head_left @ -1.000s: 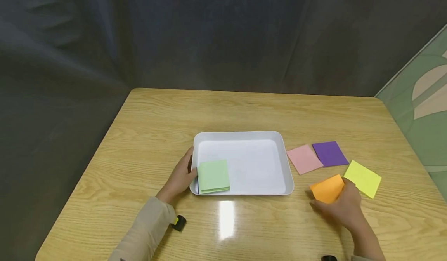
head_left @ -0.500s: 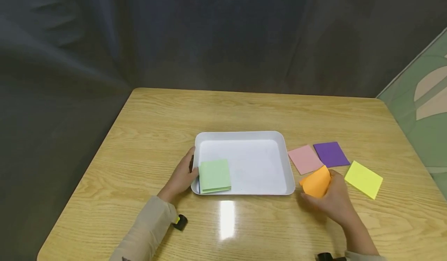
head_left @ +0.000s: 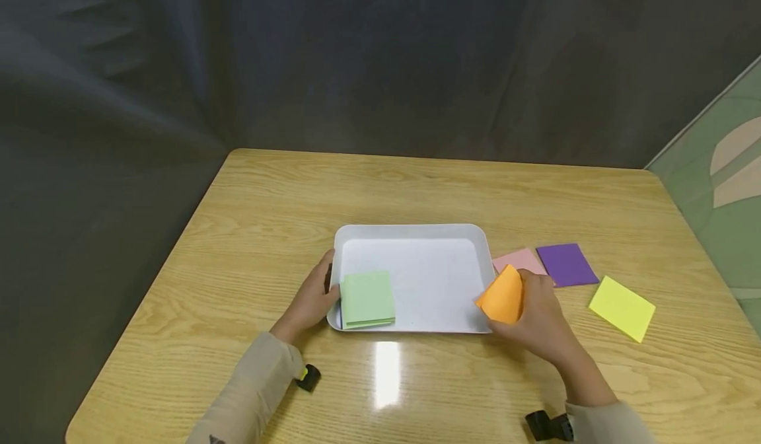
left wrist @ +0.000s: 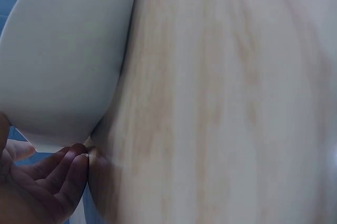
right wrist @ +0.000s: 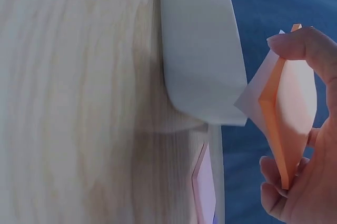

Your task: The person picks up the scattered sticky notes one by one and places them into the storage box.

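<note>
At its left wall, a white tray [head_left: 431,279] is held by my left hand [head_left: 306,302], the thumb at the rim and the fingers along the outside. Fingertips [left wrist: 79,166] show low against the tray's wall in the left wrist view. A pad of orange sticky notes [head_left: 502,296] is pinched between thumb and fingers of my right hand [head_left: 538,318]. Tilted and bowed, it overlaps the tray's right rim in the head view; the right wrist view shows it raised above the table, a loose sheet edge splayed out. Pale green sticky notes [head_left: 368,298] lie in the tray's front left corner.
Right of the tray lie a pink pad [head_left: 520,260], partly covered by the right hand, a purple pad [head_left: 567,264] and a yellow pad [head_left: 622,308]. The wooden table [head_left: 196,285] ends at a dark curtain [head_left: 380,61] behind.
My right hand has carried the orange sticky notes leftward and up from the table to the tray's right rim. The left hand stays at the tray's left side.
</note>
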{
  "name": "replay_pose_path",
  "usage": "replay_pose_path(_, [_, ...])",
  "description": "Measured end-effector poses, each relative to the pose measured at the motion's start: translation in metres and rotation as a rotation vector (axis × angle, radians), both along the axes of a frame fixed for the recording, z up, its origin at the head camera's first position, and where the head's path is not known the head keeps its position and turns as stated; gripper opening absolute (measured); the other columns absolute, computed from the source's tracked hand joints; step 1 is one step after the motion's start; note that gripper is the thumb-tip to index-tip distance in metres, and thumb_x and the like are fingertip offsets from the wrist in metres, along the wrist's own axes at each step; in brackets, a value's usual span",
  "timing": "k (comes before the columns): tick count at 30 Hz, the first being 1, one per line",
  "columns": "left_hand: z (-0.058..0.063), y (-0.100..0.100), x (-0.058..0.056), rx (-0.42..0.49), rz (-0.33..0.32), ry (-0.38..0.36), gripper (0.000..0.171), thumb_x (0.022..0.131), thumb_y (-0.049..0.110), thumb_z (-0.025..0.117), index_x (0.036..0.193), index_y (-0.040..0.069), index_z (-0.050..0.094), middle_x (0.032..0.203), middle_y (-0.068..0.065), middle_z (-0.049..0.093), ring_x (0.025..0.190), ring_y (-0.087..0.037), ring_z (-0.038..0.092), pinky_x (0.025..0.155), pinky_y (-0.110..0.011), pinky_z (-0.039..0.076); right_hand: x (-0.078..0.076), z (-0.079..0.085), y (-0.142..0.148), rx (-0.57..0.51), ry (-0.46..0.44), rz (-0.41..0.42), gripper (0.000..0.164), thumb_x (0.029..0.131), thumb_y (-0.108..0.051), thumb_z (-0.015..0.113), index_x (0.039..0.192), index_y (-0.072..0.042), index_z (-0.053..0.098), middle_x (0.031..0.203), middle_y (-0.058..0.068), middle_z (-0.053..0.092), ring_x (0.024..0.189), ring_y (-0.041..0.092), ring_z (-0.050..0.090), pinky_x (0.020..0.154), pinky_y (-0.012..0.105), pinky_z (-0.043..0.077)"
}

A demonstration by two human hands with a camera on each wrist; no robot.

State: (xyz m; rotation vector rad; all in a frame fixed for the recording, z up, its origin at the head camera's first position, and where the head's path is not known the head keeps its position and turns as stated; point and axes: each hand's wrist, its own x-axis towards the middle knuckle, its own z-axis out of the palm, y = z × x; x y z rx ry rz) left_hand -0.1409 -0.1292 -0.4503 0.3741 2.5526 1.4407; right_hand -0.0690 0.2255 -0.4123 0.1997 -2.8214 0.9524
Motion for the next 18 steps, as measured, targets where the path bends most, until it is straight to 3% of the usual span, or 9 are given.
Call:
replay_pose_path(11, [-0.005,0.000,-0.002,-0.029,-0.002,0.046,0.067,0.080,-0.002,0.044,0.138,0.008,0.012,0.137,-0.023,0.031,0.122,-0.029,0.030,0.099,-0.052,0.029,-0.016,0.001,-0.021,0.047,-0.044,0.083,0.078,0.056,-0.025,0.075,0.117,0.002,0.035,0.104,0.026,0.033,0.083,0.038,0.043,0.064,0.051,0.043])
replay_pose_path(18, [-0.001,-0.001,0.000,-0.038,0.005,0.010,0.067,0.081,-0.001,0.045,0.138,0.007,0.010,0.139,-0.022,0.029,0.123,-0.027,0.028,0.101,-0.048,0.026,-0.024,-0.005,-0.032,0.078,-0.035,0.128,0.076,0.056,-0.028,0.074,0.117,0.000,0.037,0.102,0.024,0.035,0.084,0.038,0.041,0.070,0.054,0.034])
